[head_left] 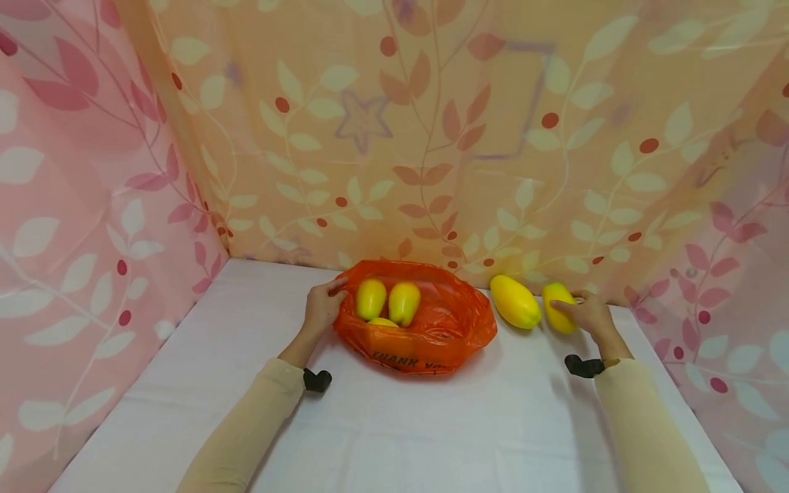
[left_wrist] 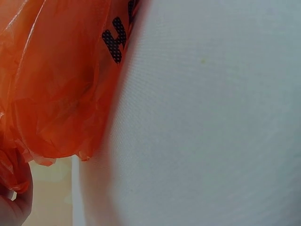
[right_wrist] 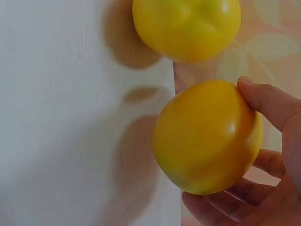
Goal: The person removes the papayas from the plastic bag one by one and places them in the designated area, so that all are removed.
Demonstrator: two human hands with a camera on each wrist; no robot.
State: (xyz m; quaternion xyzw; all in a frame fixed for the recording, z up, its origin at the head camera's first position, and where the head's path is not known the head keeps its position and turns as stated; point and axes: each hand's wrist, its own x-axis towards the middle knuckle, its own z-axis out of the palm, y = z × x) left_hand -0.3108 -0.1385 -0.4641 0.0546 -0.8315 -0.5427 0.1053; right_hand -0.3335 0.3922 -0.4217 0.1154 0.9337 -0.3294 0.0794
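Centrally, one red bag [head_left: 462,339] sits on the bench [head_left: 394,438], gripped at its edge by the left hand [head_left: 322,305], presumably to steady it; rightward, the right hand [head_left: 596,318] holds one yellow fruit [right_wrist: 202,136] near a loose fruit [head_left: 515,302].

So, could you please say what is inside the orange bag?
Inside the orange bag, two yellow fruits show, with the top of a third before them. The bag's front hides its remainder and anything lower.

Looks like a small screened-off booth; cannot be pinned to a home or a studio. Shows in orange leaf-print sheeting [head_left: 431,103] close behind the grips of left hand [head_left: 322,308] and right hand [head_left: 595,315], pink sheeting [head_left: 80,239] to either side, and white tabletop [head_left: 407,438] beneath.
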